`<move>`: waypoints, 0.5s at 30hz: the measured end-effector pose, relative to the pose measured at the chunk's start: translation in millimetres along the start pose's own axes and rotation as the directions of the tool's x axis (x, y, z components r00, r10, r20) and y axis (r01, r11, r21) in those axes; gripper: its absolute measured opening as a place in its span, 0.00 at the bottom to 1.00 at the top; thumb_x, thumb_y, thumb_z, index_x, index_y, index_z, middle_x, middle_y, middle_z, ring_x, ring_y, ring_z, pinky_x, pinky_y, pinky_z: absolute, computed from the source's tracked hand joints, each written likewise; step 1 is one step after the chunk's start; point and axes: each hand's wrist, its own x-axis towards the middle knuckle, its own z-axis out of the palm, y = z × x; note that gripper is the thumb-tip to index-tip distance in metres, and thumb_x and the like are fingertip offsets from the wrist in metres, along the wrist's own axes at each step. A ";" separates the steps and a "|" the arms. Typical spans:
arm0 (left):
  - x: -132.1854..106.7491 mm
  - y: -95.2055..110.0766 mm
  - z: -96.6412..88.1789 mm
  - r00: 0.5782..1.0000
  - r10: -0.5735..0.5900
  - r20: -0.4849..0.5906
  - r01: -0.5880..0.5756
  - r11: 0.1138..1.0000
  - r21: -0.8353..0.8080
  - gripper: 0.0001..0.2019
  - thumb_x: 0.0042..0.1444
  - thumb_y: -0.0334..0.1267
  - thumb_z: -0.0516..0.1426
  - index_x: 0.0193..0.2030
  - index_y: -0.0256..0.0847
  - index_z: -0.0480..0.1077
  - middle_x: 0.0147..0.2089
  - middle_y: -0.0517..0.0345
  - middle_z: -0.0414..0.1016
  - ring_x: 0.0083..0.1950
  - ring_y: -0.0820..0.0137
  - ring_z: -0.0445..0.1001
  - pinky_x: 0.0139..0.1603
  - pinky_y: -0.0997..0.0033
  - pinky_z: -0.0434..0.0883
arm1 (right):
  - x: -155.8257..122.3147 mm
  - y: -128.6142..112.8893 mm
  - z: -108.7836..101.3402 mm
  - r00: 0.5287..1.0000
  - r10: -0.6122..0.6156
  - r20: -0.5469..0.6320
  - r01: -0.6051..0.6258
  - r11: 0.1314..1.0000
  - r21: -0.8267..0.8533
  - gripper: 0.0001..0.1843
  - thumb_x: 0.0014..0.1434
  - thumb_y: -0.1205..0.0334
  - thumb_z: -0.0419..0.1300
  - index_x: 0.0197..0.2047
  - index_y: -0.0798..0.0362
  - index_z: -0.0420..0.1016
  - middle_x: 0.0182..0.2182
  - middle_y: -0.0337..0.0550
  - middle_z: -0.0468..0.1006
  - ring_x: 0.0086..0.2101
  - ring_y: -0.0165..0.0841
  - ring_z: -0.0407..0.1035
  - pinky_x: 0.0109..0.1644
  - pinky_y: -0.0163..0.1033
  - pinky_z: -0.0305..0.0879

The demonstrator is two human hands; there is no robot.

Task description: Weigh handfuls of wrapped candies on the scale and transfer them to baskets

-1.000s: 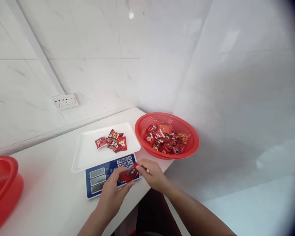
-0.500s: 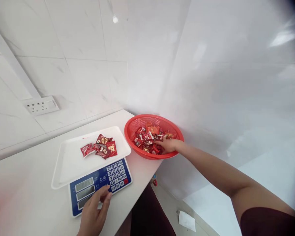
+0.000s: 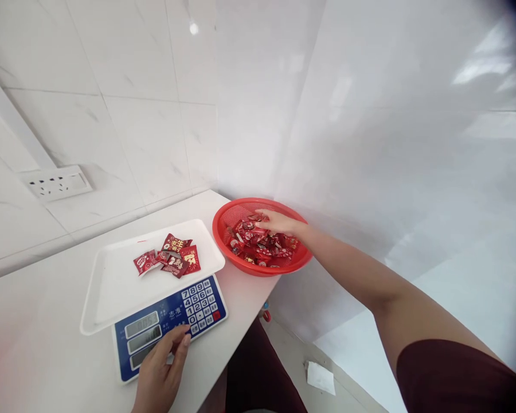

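Observation:
My right hand (image 3: 279, 222) reaches into the red mesh basket (image 3: 258, 268) at the counter's corner. Its fingertips are pinched on a red sweet packet (image 3: 256, 217) above the heap of red packets (image 3: 260, 244). My left hand (image 3: 161, 370) lies at the front edge of the blue-faced scale (image 3: 172, 315), fingers stretched out and touching it beside the displays, holding nothing. The scale's white tray (image 3: 112, 287) carries several red packets (image 3: 169, 261) near its far side.
The white counter (image 3: 38, 355) ends just right of the scale and meets tiled walls at the back and right. A wall socket (image 3: 55, 182) is at the left. Below the counter edge, a white scrap of paper (image 3: 320, 377) lies on the floor.
One second ago both hands held a red packet over the scale's keypad. My right hand has since gone into the basket and shifted toward its far side; my left hand dropped to the scale's front.

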 end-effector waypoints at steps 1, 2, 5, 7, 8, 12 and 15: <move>0.9 0.2 -0.8 1.000 0.004 -0.003 -0.004 1.000 0.011 0.12 0.56 0.47 0.53 0.38 0.44 0.73 0.35 0.57 0.80 0.30 0.70 0.78 0.20 0.80 0.71 | 2.4 1.5 -4.1 0.999 0.020 0.036 -0.020 1.000 -0.009 0.26 0.58 0.54 0.56 0.58 0.51 0.65 0.52 0.48 0.73 0.41 0.35 0.71 0.39 0.34 0.67; 1.6 0.6 -1.6 1.000 0.009 -0.007 -0.009 1.000 0.020 0.12 0.56 0.47 0.53 0.38 0.44 0.73 0.35 0.57 0.80 0.30 0.70 0.78 0.21 0.80 0.72 | 3.7 4.1 -6.3 0.994 0.055 0.096 -0.051 0.998 -0.046 0.24 0.54 0.54 0.60 0.53 0.53 0.70 0.47 0.48 0.76 0.38 0.35 0.72 0.37 0.35 0.67; 2.2 2.1 -2.9 1.000 0.020 -0.017 -0.020 0.999 0.034 0.12 0.56 0.47 0.53 0.36 0.45 0.74 0.33 0.59 0.80 0.30 0.70 0.78 0.22 0.79 0.72 | -0.5 16.1 2.4 0.954 0.158 0.255 -0.112 0.976 -0.187 0.15 0.37 0.61 0.70 0.33 0.54 0.79 0.27 0.44 0.79 0.27 0.36 0.72 0.32 0.37 0.67; 1.6 3.2 -2.2 0.999 0.036 -0.003 -0.036 0.999 0.029 0.12 0.57 0.47 0.52 0.36 0.45 0.73 0.33 0.59 0.80 0.31 0.70 0.78 0.23 0.79 0.72 | -8.7 24.2 19.4 0.944 0.178 0.278 -0.119 0.969 -0.218 0.20 0.28 0.66 0.72 0.31 0.52 0.79 0.25 0.41 0.78 0.25 0.37 0.72 0.31 0.38 0.67; 1.2 3.6 -1.6 0.999 0.046 0.006 -0.046 0.999 0.025 0.12 0.57 0.47 0.52 0.37 0.45 0.73 0.33 0.59 0.80 0.31 0.70 0.78 0.24 0.79 0.72 | -13.2 27.3 29.2 0.946 0.182 0.268 -0.120 0.965 -0.234 0.24 0.26 0.67 0.72 0.34 0.51 0.79 0.26 0.42 0.79 0.26 0.37 0.73 0.32 0.39 0.67; 0.7 4.5 0.5 0.997 0.071 0.031 -0.071 0.997 0.013 0.11 0.57 0.45 0.52 0.36 0.46 0.73 0.32 0.60 0.80 0.30 0.71 0.78 0.26 0.79 0.73 | -24.1 31.6 57.8 0.969 0.164 0.184 -0.108 0.954 -0.280 0.32 0.30 0.70 0.69 0.44 0.50 0.76 0.34 0.49 0.80 0.32 0.41 0.74 0.36 0.41 0.67; 1.7 4.3 0.3 0.997 0.068 0.034 -0.069 0.997 0.022 0.10 0.57 0.45 0.52 0.36 0.45 0.73 0.33 0.60 0.80 0.32 0.70 0.78 0.29 0.78 0.74 | -22.4 27.5 55.9 0.978 0.111 0.179 -0.059 0.961 -0.270 0.26 0.35 0.70 0.67 0.42 0.48 0.76 0.33 0.47 0.80 0.32 0.41 0.74 0.35 0.39 0.66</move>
